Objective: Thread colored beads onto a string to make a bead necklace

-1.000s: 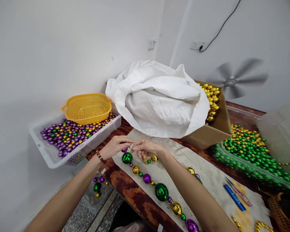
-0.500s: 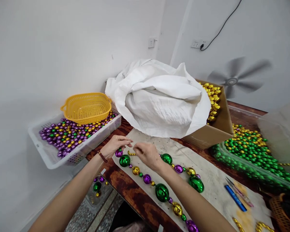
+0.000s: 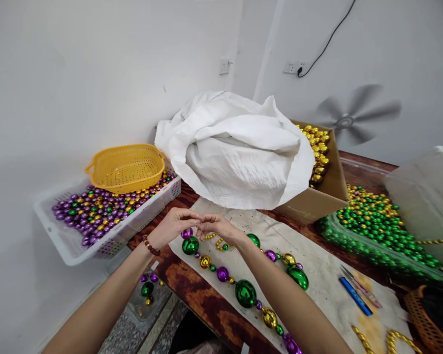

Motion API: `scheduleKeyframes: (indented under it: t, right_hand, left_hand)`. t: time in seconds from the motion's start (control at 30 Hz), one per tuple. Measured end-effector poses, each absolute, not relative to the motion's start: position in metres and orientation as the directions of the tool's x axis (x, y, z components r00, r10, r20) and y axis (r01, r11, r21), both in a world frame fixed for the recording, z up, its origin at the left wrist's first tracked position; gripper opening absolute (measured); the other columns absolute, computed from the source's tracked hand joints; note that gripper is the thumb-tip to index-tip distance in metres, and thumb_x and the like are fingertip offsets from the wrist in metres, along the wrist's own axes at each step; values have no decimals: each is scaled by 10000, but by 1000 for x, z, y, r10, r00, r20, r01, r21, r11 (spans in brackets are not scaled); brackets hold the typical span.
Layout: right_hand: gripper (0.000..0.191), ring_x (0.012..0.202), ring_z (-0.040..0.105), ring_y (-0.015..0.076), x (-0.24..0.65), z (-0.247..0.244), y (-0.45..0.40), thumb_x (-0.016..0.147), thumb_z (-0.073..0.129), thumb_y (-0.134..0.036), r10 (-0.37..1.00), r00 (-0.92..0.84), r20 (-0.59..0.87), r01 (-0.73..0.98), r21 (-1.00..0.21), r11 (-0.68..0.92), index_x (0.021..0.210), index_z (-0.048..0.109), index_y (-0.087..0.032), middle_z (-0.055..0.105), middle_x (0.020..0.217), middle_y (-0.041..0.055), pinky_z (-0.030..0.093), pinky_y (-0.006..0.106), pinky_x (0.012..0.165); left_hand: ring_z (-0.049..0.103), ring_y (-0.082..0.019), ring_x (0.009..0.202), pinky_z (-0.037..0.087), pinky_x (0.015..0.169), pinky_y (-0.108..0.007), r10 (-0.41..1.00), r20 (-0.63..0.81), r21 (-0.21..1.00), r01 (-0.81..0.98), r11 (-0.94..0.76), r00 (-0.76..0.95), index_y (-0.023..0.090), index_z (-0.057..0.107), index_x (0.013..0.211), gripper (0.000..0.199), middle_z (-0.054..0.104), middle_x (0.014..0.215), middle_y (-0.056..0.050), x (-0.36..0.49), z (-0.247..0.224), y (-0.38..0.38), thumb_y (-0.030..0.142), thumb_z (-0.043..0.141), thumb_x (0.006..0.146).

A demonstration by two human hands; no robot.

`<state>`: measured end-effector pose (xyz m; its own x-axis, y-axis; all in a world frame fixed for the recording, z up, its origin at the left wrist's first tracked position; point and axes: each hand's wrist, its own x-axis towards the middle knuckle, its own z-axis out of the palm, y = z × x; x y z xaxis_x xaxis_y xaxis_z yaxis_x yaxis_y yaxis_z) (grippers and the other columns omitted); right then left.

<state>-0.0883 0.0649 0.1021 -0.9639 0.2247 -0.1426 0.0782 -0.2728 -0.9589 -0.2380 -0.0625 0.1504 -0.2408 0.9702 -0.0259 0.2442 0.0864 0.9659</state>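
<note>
My left hand (image 3: 175, 227) is closed in a pinch above the upper left end of a bead strand (image 3: 245, 293). My right hand (image 3: 217, 226) pinches at the same spot, its fingertips meeting those of the left. The string between them is too fine to make out clearly. From under my hands the strand of green, purple and gold balls curves down along the cloth (image 3: 269, 314) towards the lower right. A purple ball (image 3: 186, 233) and a green ball (image 3: 190, 245) hang just below my left fingers. Gold beads (image 3: 219, 242) lie beneath my right hand.
A white crate (image 3: 74, 255) of small beads stands left, with a yellow basket (image 3: 127, 169) on it. Behind my hands are a white sack (image 3: 239, 162) and a carton (image 3: 310, 204) of gold beads. A blue cutter (image 3: 355, 296) and tweezers (image 3: 362, 287) lie right.
My right hand has moved left and its fingertips now meet those of my left hand. More gold beads show beneath it. The view has shifted slightly.
</note>
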Motion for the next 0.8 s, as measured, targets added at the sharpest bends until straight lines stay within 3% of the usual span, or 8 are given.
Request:
scheduleKeyframes:
  t: [0.17, 0.23, 0.37, 0.5, 0.63, 0.8]
  right_hand:
    - [445, 552, 613, 113, -92, 102, 68, 688, 835, -485, -12, -980, -201, 192, -913, -360, 955, 712, -151, 688, 678, 2, 496, 224, 569]
    - [457, 537, 602, 124, -93, 101, 67, 726, 789, -531, 32, -973, -228, 213, -944, -251, 949, 709, -140, 663, 638, 5, 490, 236, 560]
    - [300, 681, 636, 151, -93, 98, 64, 870, 628, -453, 310, -937, -160, 190, -979, 70, 877, 674, -157, 690, 771, 41, 488, 264, 664]
    - [158, 926, 579, 187, -82, 96, 65, 888, 583, -301, 529, -849, -2, 182, -940, 288, 782, 611, -189, 665, 948, 46, 416, 290, 825]
    - [161, 734, 530, 171, -60, 92, 72, 892, 544, -223, 575, -817, 37, 277, -850, 449, 740, 587, -194, 612, 744, 10, 350, 278, 714]
    - [214, 619, 533, 154, -34, 90, 85, 931, 456, -227, 620, -785, 10, 396, -762, 513, 758, 578, -195, 617, 667, -5, 327, 248, 618]
  left_hand:
    - [607, -168, 663, 449, 643, -264, 954, 197, 886, 457, -73, -228, 211, 804, 815, 179, 719, 742, -51, -234, 150, -64, 321, 665, 838]
    - [620, -174, 676, 458, 658, -270, 943, 212, 887, 456, -77, -255, 220, 811, 842, 176, 729, 764, -55, -233, 146, -64, 317, 664, 844]
    - [645, -189, 737, 478, 697, -277, 912, 198, 925, 376, -53, -360, 214, 812, 831, 153, 749, 801, -59, -235, 134, -63, 323, 707, 815]
    - [676, -204, 832, 512, 811, -308, 858, 80, 997, 51, -63, -507, 185, 787, 794, 192, 766, 860, -71, -235, 124, -61, 375, 764, 778]
    - [709, -204, 857, 525, 932, -377, 796, -70, 866, -432, -250, -601, 173, 735, 809, 230, 717, 728, -18, -238, 121, -61, 350, 839, 706]
    - [656, -131, 672, 542, 935, -380, 770, -157, 806, -530, -262, -618, 122, 718, 903, 244, 586, 577, 38, -245, 123, -63, 248, 815, 718]
